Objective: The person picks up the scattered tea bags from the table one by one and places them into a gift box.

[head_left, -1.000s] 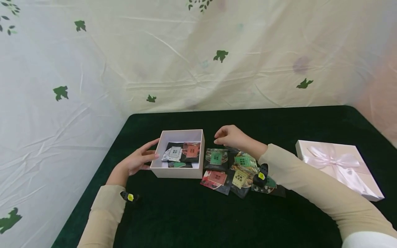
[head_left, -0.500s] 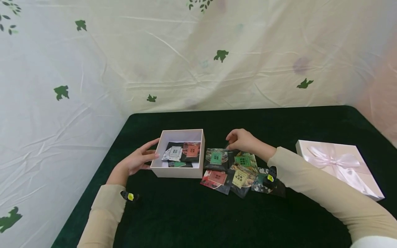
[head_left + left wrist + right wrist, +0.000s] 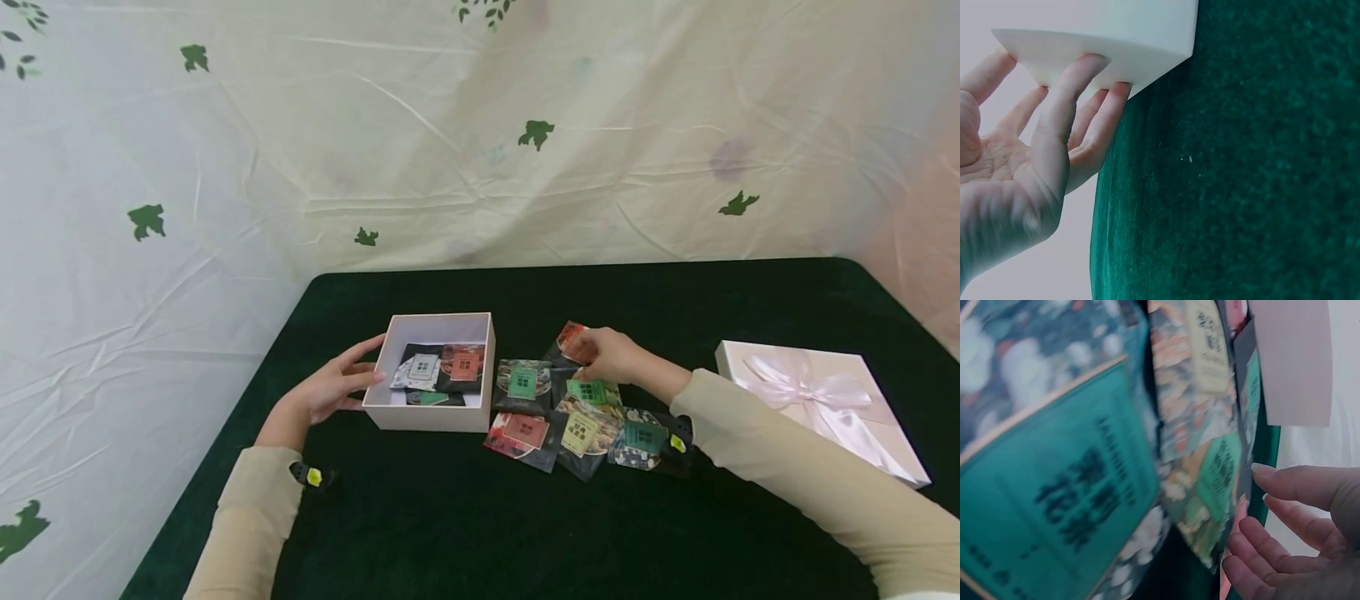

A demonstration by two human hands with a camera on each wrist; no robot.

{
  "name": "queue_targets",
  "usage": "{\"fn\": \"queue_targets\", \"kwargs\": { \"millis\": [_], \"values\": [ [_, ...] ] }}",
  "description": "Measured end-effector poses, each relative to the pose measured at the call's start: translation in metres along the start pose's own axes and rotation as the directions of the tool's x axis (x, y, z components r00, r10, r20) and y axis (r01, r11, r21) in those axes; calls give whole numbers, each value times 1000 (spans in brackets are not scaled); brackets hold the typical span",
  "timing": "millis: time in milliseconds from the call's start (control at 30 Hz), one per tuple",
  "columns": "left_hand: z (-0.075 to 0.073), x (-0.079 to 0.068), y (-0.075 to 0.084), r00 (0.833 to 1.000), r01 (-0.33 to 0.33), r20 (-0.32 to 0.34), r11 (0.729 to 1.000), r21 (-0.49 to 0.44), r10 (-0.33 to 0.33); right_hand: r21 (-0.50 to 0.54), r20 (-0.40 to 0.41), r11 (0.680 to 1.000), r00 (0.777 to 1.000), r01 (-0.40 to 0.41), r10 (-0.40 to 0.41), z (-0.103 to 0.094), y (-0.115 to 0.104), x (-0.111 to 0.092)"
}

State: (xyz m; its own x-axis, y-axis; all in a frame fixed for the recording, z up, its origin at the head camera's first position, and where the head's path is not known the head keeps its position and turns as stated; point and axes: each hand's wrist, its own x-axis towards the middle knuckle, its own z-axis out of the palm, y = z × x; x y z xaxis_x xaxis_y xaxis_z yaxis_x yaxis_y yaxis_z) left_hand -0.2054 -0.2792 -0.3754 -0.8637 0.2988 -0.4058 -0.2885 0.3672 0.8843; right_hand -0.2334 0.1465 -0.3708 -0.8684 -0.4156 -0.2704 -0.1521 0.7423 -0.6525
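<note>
A pale pink box (image 3: 423, 419) stands at the left, several flat tea packets (image 3: 463, 365) inside it. My left hand (image 3: 326, 392) rests its spread fingertips against the box's left wall, as the left wrist view also shows. Right of the box lies a loose group of tea packets. My right hand (image 3: 613, 356) is over the back of this group, beside a red-labelled tea packet (image 3: 573, 332) that it partly covers. Below its thumb lies a green-labelled tea packet (image 3: 592, 392). In the right wrist view a gap separates thumb and fingers, near a teal jasmine tea packet (image 3: 1079, 494).
Around these lie a dark packet with a green label (image 3: 522, 383), a red one (image 3: 525, 431) and a yellow one (image 3: 580, 433). A pink lid with a ribbon bow (image 3: 806, 396) is at the right. Dark green cloth covers the table (image 3: 450, 525); a patterned curtain (image 3: 450, 167) hangs behind.
My right hand has moved right and slightly toward me, away from the box side. The red-labelled packet at the back now shows. My left hand and the box have stayed put.
</note>
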Motion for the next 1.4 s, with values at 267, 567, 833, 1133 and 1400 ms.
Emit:
{"fn": "queue_targets", "kwargs": {
  "millis": [267,567,833,1133,1400],
  "values": [
    [0,0,1,1000,-3,7,1000,-1,3,-81,44,996,999,24,-20,1,7,-2],
    [-2,1,0,1000,-5,7,1000,-6,5,-117,94,985,988,130,-120,3,9,-3],
    [-1,0,0,1000,-3,4,1000,-6,3,-153,101,984,992,95,-80,4,8,-2],
    [-1,1,2,1000,-1,8,1000,-3,1,-158,97,981,991,110,-96,4,7,-2],
    [-1,1,0,1000,0,1,1000,-8,0,-174,53,970,985,171,-165,6,7,-6]
  ]
}}
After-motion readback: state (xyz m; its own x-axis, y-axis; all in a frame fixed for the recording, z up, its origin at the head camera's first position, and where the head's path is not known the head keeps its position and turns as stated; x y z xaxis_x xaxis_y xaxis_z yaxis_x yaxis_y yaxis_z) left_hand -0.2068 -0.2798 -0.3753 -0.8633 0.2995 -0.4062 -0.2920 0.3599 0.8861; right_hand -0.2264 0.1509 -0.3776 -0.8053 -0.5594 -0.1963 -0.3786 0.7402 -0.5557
